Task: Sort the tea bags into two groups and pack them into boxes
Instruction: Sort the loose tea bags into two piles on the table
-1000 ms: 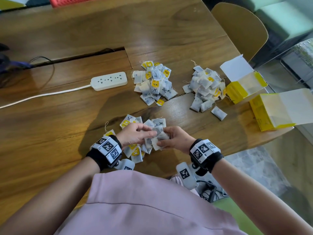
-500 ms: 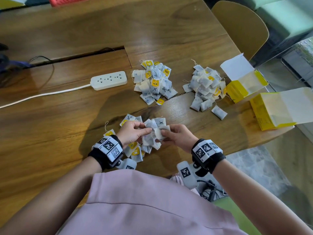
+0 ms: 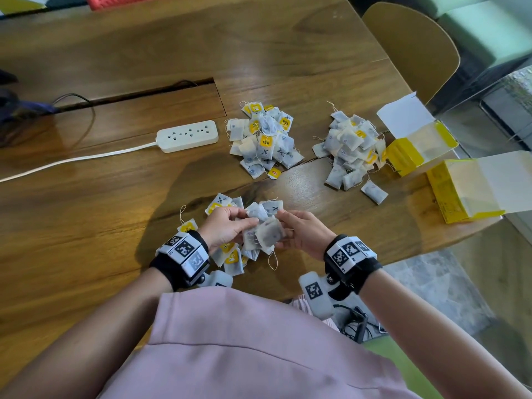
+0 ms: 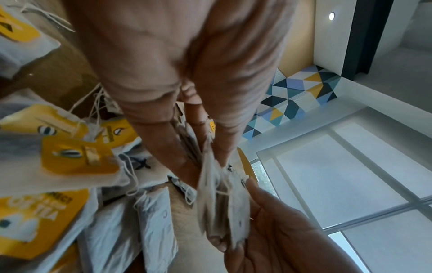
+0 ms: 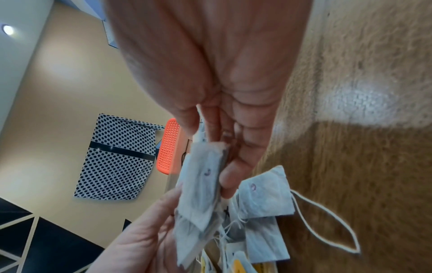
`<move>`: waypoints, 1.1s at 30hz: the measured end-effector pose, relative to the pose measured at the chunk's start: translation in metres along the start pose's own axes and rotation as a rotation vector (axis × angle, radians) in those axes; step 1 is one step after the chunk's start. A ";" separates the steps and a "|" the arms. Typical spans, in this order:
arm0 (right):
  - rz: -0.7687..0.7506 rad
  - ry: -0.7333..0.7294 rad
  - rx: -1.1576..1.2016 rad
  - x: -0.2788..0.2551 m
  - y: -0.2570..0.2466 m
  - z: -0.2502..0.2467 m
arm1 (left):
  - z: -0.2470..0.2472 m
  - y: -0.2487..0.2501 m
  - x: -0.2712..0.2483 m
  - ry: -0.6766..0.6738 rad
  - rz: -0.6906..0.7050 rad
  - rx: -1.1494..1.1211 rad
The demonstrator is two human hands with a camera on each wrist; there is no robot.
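Note:
A small loose heap of white tea bags (image 3: 230, 254) with yellow tags lies at the table's near edge. Both hands hover just above it, fingers facing each other. My left hand (image 3: 230, 226) pinches a bunch of tea bags (image 4: 210, 194). My right hand (image 3: 299, 230) pinches a tea bag (image 3: 269, 234) from the other side, also seen as a grey sachet (image 5: 203, 184). Farther back lie two sorted heaps: one (image 3: 266, 139) with X marks in the middle, another (image 3: 349, 149) to its right. Two open yellow boxes (image 3: 417, 148) (image 3: 466, 188) stand at the right edge.
A white power strip (image 3: 187, 136) with its cable lies left of the middle heap, beside a dark cable slot in the wooden table (image 3: 100, 203). A tan chair (image 3: 414, 47) stands beyond the table's right corner. The floor drops off past the boxes.
The hands have shifted a little within the near heap, with one tea bag drawn out toward me between the two hands. The sorted heaps and boxes have not moved.

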State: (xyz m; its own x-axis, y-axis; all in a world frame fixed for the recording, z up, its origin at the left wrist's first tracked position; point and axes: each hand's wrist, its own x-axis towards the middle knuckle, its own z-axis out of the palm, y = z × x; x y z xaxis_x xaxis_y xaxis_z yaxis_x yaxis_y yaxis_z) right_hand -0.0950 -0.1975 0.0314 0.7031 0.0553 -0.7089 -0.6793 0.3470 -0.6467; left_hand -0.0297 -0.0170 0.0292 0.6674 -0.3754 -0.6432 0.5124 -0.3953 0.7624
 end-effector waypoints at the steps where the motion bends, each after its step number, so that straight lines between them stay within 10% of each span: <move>1: 0.006 -0.019 0.000 -0.001 -0.001 0.000 | 0.000 0.000 0.000 -0.001 -0.005 -0.005; 10: -0.137 -0.110 -0.179 -0.001 0.007 0.000 | 0.003 0.003 -0.002 -0.127 0.011 -0.051; 23: -0.154 0.096 -0.074 0.007 0.002 -0.017 | -0.005 -0.002 0.005 0.056 0.103 -0.255; 33: -0.177 0.007 -0.160 0.015 0.005 0.000 | 0.004 0.000 0.006 0.045 0.258 0.038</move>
State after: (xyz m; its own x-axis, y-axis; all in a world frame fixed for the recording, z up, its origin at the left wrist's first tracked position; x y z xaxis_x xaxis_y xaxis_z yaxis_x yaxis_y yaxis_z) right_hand -0.0876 -0.1949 0.0179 0.8129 0.0003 -0.5823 -0.5708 0.1982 -0.7968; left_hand -0.0276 -0.0228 0.0249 0.7968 -0.4309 -0.4235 0.3021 -0.3230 0.8969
